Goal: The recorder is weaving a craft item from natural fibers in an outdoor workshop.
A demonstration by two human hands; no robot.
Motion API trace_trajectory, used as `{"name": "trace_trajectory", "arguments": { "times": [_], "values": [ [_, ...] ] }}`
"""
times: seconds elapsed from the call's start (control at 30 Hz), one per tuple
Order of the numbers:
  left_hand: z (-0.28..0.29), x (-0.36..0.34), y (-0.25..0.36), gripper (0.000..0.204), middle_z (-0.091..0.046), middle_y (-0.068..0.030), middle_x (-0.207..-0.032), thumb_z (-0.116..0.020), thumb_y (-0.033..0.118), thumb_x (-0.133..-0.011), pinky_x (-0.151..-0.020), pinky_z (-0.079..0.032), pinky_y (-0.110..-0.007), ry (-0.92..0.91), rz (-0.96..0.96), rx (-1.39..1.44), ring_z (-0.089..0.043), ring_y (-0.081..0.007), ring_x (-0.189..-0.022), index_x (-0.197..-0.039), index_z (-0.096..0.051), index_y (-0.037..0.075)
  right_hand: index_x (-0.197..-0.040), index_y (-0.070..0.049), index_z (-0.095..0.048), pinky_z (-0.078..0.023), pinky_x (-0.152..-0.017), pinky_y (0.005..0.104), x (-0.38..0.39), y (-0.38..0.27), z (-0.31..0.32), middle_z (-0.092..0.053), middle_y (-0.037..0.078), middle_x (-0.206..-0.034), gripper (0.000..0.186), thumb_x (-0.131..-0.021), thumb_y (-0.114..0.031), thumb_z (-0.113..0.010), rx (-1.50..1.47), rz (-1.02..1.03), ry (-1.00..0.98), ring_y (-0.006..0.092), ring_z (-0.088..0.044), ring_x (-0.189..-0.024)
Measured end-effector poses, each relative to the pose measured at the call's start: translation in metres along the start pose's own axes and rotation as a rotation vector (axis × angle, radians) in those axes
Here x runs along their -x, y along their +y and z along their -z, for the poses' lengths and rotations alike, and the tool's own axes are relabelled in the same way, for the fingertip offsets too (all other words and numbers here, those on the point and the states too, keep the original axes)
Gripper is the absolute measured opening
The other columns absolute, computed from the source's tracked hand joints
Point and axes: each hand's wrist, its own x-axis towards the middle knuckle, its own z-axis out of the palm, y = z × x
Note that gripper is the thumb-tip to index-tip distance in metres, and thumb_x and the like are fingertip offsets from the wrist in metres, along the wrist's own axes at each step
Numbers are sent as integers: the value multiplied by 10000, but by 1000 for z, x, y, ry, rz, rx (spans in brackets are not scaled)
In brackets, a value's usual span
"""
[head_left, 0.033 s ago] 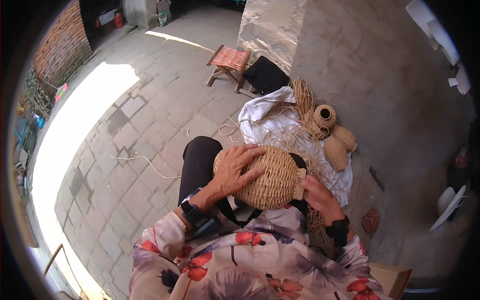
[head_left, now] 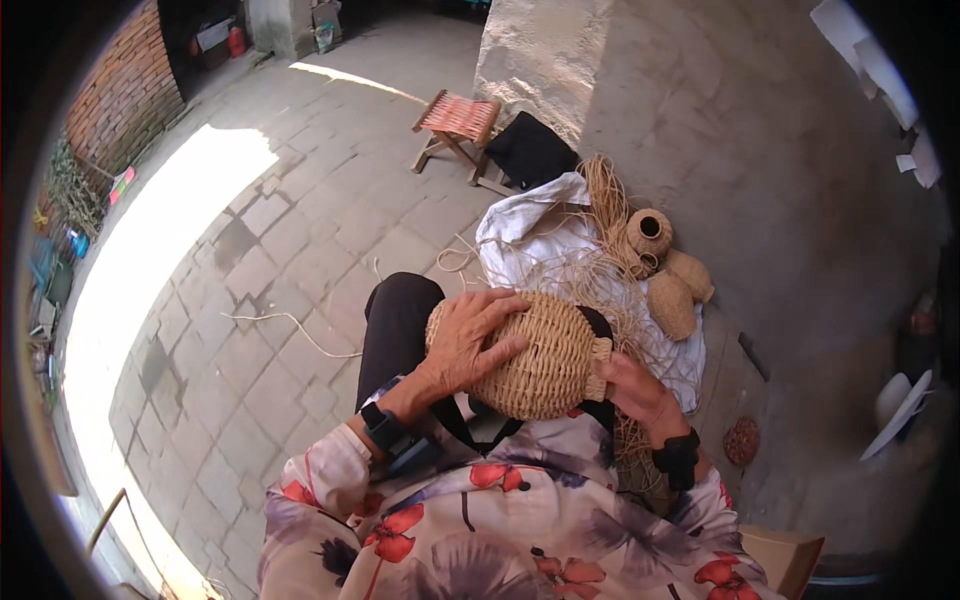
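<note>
A woven straw vase (head_left: pixel 545 350) lies on its side across my lap, its narrow neck turned to the right. My left hand (head_left: pixel 478 338) is spread over its rounded body, fingers and thumb curved around it and holding it. At the neck, my right hand (head_left: pixel 635 385) has its fingers bent against the rim, gripping the edge. What lies between those right fingertips is too small to make out. The inside of the vase is hidden.
Right of my knees, a white cloth (head_left: pixel 530 225) lies under loose straw cords (head_left: pixel 605 200). Several finished woven vases (head_left: pixel 672 305) rest at its edge. Beyond stand a folding stool (head_left: pixel 460 118) and a black cushion-like thing (head_left: pixel 532 150). A loose cord (head_left: pixel 300 325) trails over the paving at left.
</note>
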Motion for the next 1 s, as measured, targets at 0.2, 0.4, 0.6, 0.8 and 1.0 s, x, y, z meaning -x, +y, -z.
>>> {"name": "trace_trajectory", "arguments": {
  "times": [0.2,0.4,0.6,0.8,1.0],
  "values": [
    [8,-4,11,512,-505,-125,-1349,-578,451,-908,-1039,-305,-439,-50,5,-16,-457,-311,-1222,-1296,-536,119,-1351,26,-436,-489,-848,284,-15,10,42,-580,65,-1233,736,-856,-430,-734,131,-34,-248,139,-586,-1039],
    [10,0,8,510,-497,-143,-1354,-574,434,-911,-1041,-305,-440,-56,-11,-2,-457,-321,-1222,-1296,-534,101,-1429,14,-321,-477,-809,256,-15,-5,28,-563,49,-1219,921,-796,-459,-793,44,-120,-328,123,-557,-1032],
    [11,-3,8,517,-491,-151,-1370,-575,429,-907,-1034,-314,-442,-53,-20,47,-460,-331,-1224,-1300,-535,96,-1423,25,-366,-460,-980,308,-8,-17,29,-546,107,-1326,737,-856,-262,-739,188,-146,-405,171,-554,-1160],
    [16,-2,4,514,-495,-157,-1377,-568,418,-908,-1038,-316,-436,-60,4,51,-466,-329,-1225,-1308,-537,96,-1151,55,-615,-496,-899,291,7,-65,42,-667,96,-1084,303,-879,-74,-644,257,-102,-225,131,-612,-1013],
    [13,-3,4,459,-522,-153,-1339,-479,321,-958,-1054,-312,-417,-44,170,256,-470,-309,-1224,-1333,-516,58,-979,-23,-630,-473,-665,249,-48,-76,39,-606,0,-792,212,-967,-226,-572,512,382,308,96,-571,-716]
  ]
}}
